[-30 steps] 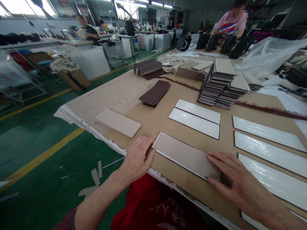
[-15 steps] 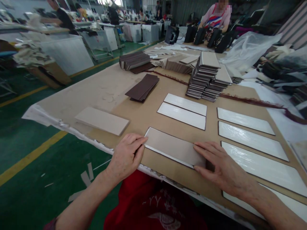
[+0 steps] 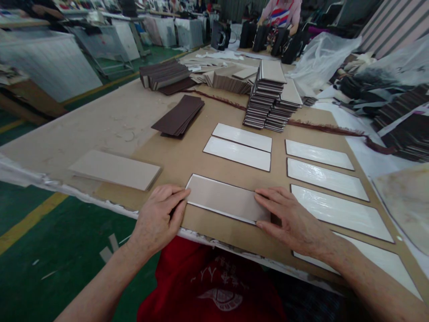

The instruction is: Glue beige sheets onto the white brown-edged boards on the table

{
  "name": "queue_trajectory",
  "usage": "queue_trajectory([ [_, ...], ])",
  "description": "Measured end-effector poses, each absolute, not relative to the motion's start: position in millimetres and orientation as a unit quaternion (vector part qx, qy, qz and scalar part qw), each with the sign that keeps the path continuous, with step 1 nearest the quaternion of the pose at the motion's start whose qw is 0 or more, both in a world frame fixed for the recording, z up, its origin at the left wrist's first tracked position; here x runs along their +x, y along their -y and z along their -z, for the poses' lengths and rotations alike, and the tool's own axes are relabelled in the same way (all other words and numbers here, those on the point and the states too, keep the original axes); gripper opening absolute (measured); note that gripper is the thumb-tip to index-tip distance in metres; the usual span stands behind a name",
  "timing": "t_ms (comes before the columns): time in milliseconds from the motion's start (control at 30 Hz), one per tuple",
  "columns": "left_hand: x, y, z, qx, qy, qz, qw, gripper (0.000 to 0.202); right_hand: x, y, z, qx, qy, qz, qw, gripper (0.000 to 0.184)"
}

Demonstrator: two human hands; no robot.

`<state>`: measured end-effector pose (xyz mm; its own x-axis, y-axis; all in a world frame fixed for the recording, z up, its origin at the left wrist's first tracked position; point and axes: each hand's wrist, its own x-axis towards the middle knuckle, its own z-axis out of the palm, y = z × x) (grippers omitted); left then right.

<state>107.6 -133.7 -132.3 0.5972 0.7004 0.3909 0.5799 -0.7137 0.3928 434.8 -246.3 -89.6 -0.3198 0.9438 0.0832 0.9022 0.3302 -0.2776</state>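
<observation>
A beige rectangular board (image 3: 224,195) lies on a slightly larger white-faced, dark-edged panel in front of me, close to the table's near edge. My left hand (image 3: 165,206) holds the left end, fingertips and thumb at its corner. Around the right end, the fingers and thumb of my right hand (image 3: 283,213) press on the long edges; the palm side hides that end. To the left rests a small stack of beige boards (image 3: 117,169). Two white-faced panels (image 3: 239,153) lie just beyond the board, and several more white panels (image 3: 326,179) are laid out in a column at right.
Dark brown sheets (image 3: 179,115) lie fanned farther back on the table (image 3: 100,112). Behind them stand a tall pile of panels (image 3: 264,96) and a brown stack (image 3: 164,74). Clear plastic sheeting (image 3: 325,58) is at the right. A co-worker (image 3: 279,15) stands at the far end beside black bags.
The camera view has shifted a little, so the table appears moved left and up. Both hands stay at the same ends of the beige board.
</observation>
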Motion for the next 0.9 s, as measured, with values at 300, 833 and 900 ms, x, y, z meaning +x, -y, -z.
queue_trajectory([
  [300, 108, 133, 133, 0.892, -0.352, -0.263, 0.104, 0.025, 433, 255, 92, -0.586, 0.805, -0.083, 0.044, 0.052],
  [833, 110, 131, 126, 0.935, -0.323, -0.148, 0.001, 0.031, 411, 257, 93, -0.585, 0.811, -0.007, 0.004, 0.050],
  [900, 113, 130, 121, 0.939, -0.321, -0.121, -0.010, 0.025, 407, 258, 91, -0.587, 0.810, 0.007, -0.003, 0.054],
])
